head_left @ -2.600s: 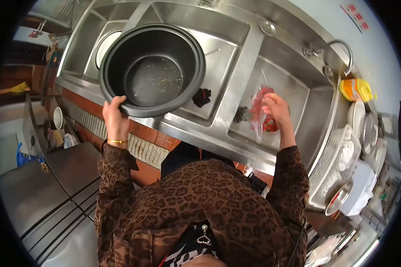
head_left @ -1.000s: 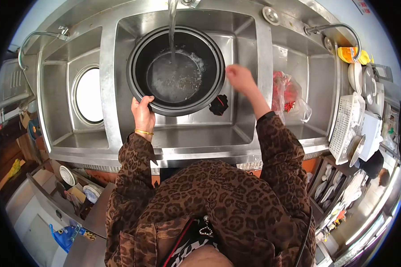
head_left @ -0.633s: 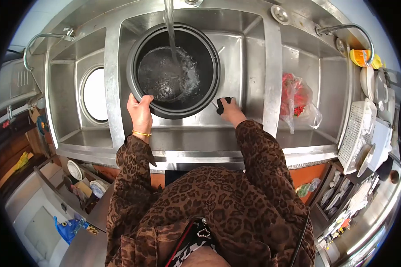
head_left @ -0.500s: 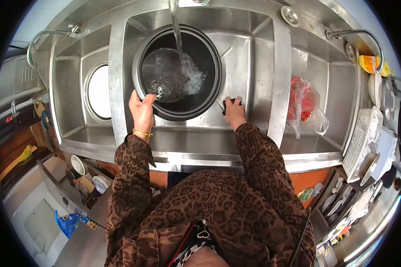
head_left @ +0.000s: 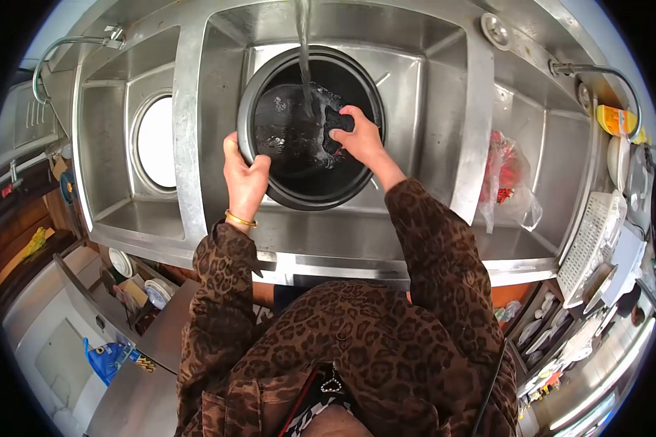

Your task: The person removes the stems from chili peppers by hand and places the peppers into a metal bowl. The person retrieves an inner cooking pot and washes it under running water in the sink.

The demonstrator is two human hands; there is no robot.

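A round black pot stands in the middle basin of the steel sink, with water in it. A stream of water falls into it from above. My left hand grips the pot's rim at its lower left, thumb on top. Inside the pot, on its right side, my right hand is closed on a black cloth, which touches the water. The cloth's lower part is partly hidden by my fingers and the water.
The right basin holds a clear plastic bag with red contents. In the left basin lies a round white thing. Curved faucets rise at both sides. A white rack, dishes and a yellow container are at the far right.
My right hand took hold of the black cloth on the basin floor and has carried it up and left into the pot. Water now runs into the pot, which sits lower in the basin.
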